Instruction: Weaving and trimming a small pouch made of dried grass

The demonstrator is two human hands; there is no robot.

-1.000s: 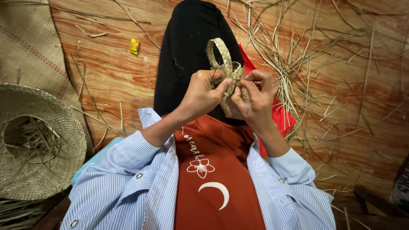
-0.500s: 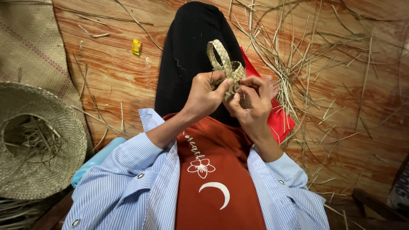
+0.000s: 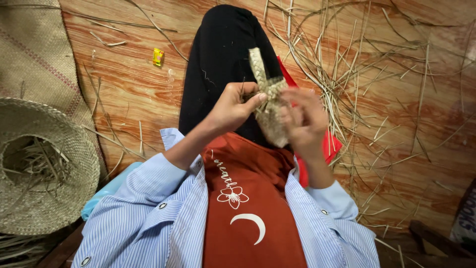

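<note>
Both my hands are raised in front of my chest, holding a small woven straw piece [image 3: 270, 106] with a braided loop handle at its top. My left hand [image 3: 233, 106] pinches the piece from the left, thumb against the braid. My right hand [image 3: 305, 121] grips its right side and lower body, fingers curled around it. Below the hands lie my black-clad legs [image 3: 218, 59], a red shirt with a white flower and crescent, and blue striped sleeves.
Loose dry straw strands [image 3: 357, 84] are scattered over the wooden floor at the right. A woven straw hat [image 3: 59, 164] lies at the left with straw inside it, beside a woven mat [image 3: 34, 54]. A small yellow object [image 3: 158, 56] sits on the floor.
The woven piece has been turned, so its loop handle now stands edge-on and upright. My right hand has shifted lower along the piece. The view has moved in closer.
</note>
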